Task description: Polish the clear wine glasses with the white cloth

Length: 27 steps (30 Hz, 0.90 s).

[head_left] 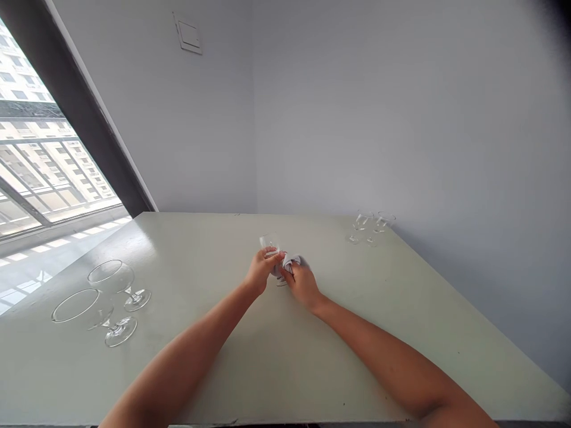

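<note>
My left hand (263, 268) is closed around a clear stemmed glass (269, 241) over the middle of the table. Only the glass's upper bowl and part of its foot show past my fingers. A light grey cloth (292, 261) is bunched in my right hand (304, 286), which is closed on it and pressed close to the glass, near its stem and foot. Part of the cloth lies behind my left fingers. Whether the glass's foot touches the table I cannot tell.
On the pale table (214, 368), two stemmed glasses stand at the left, a nearer one (120, 331) and a farther one (137, 299). Two more stand at the far right, by the edge: one glass (362, 221) beside another (381, 223). Walls (401, 119) border the table behind; a window (49, 160) is left.
</note>
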Each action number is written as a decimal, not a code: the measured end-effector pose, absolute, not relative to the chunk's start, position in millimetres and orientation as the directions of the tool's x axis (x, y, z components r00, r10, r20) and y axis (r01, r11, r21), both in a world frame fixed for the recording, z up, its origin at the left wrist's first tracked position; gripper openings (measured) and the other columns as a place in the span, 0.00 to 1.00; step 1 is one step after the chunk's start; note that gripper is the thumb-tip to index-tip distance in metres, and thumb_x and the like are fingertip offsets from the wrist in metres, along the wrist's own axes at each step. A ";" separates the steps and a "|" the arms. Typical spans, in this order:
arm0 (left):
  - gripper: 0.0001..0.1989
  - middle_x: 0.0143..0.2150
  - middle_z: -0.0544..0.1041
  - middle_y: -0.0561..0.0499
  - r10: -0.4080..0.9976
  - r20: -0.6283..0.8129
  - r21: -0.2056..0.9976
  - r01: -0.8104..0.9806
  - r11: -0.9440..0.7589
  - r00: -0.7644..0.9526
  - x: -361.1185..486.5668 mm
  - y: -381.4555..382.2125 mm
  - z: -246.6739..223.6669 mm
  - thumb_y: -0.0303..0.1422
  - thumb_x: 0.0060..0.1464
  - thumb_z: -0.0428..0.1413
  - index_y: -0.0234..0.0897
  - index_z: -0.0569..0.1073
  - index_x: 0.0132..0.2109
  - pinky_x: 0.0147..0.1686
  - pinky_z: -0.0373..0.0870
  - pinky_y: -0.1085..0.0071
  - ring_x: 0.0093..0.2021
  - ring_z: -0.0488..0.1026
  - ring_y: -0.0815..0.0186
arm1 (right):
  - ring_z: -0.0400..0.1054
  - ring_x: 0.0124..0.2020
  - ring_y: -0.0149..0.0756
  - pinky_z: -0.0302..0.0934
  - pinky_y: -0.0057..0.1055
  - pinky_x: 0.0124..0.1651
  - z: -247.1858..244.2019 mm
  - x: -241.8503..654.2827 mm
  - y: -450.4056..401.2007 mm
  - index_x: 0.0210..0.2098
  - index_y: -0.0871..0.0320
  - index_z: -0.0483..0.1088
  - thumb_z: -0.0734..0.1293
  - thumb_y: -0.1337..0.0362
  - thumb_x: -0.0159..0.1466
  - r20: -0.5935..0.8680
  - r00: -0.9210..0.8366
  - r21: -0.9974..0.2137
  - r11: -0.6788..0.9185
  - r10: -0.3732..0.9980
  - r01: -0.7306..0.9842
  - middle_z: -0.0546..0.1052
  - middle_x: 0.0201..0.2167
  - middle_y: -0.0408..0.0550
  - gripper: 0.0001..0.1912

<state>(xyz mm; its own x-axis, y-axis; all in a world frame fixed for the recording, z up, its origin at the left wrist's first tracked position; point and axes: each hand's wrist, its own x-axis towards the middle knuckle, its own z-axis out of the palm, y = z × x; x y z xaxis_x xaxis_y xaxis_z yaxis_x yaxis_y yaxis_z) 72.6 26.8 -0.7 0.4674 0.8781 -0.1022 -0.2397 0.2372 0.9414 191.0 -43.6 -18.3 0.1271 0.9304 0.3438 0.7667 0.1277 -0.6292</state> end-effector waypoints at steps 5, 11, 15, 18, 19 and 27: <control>0.20 0.35 0.75 0.45 0.888 -0.194 0.892 -0.301 0.336 0.417 68.5 31.3 1.9 0.33 0.36 0.64 0.34 0.67 0.37 0.31 0.67 0.71 0.36 0.73 0.63 | 0.63 0.37 0.38 0.56 0.34 0.38 -18.3 189.3 -48.1 0.41 0.58 0.67 0.57 0.68 0.60 0.435 -0.198 -0.423 0.393 0.878 0.816 0.72 0.37 0.50 0.12; 0.23 0.37 0.75 0.43 0.885 -0.209 0.878 -0.318 0.357 0.416 68.4 28.4 1.9 0.31 0.36 0.65 0.36 0.64 0.40 0.33 0.69 0.67 0.41 0.73 0.58 | 0.62 0.35 0.34 0.59 0.32 0.36 -6.3 194.8 -46.6 0.28 0.58 0.68 0.60 0.56 0.60 0.247 -0.310 -0.581 0.396 0.918 0.711 0.67 0.39 0.49 0.13; 0.23 0.34 0.75 0.47 0.921 -0.114 0.901 -0.352 0.254 0.371 68.4 33.0 6.2 0.30 0.37 0.64 0.36 0.63 0.40 0.36 0.68 0.68 0.38 0.74 0.62 | 0.61 0.30 0.31 0.58 0.29 0.33 1.6 212.5 -39.9 0.24 0.59 0.66 0.61 0.51 0.58 0.153 -0.264 -0.802 0.276 0.952 0.530 0.66 0.30 0.44 0.17; 0.21 0.31 0.74 0.49 0.953 -0.074 0.852 -0.477 0.214 0.294 64.2 42.1 11.7 0.29 0.39 0.63 0.36 0.62 0.40 0.39 0.69 0.66 0.35 0.74 0.65 | 0.60 0.25 0.30 0.58 0.28 0.29 3.0 222.5 -34.5 0.27 0.60 0.67 0.62 0.47 0.56 0.004 -0.056 -0.918 0.026 0.998 0.397 0.63 0.22 0.42 0.20; 0.20 0.31 0.73 0.49 0.957 -0.084 0.835 -0.505 0.219 0.277 62.2 44.9 13.4 0.28 0.40 0.62 0.35 0.62 0.40 0.39 0.69 0.65 0.33 0.74 0.66 | 0.60 0.25 0.30 0.58 0.28 0.29 4.0 223.2 -33.9 0.29 0.60 0.67 0.61 0.45 0.55 -0.022 0.028 -0.937 -0.031 0.999 0.347 0.63 0.22 0.42 0.22; 0.12 0.27 0.70 0.52 0.873 -0.294 0.717 -0.514 0.471 0.390 61.6 37.5 23.0 0.21 0.40 0.58 0.34 0.64 0.32 0.22 0.65 0.76 0.22 0.64 0.75 | 0.61 0.43 0.38 0.57 0.36 0.45 11.4 189.5 -56.1 0.45 0.52 0.69 0.51 0.53 0.65 0.396 -0.253 -0.631 0.462 0.882 0.623 0.66 0.45 0.51 0.20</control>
<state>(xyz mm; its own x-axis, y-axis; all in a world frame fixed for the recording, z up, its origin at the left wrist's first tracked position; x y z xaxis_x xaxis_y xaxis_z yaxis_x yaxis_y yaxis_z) 61.6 37.5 23.0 0.3898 0.8727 -0.2940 -0.5142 0.4711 0.7167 189.5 -56.1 11.4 -0.2533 0.8824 0.3964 0.6231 0.4623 -0.6309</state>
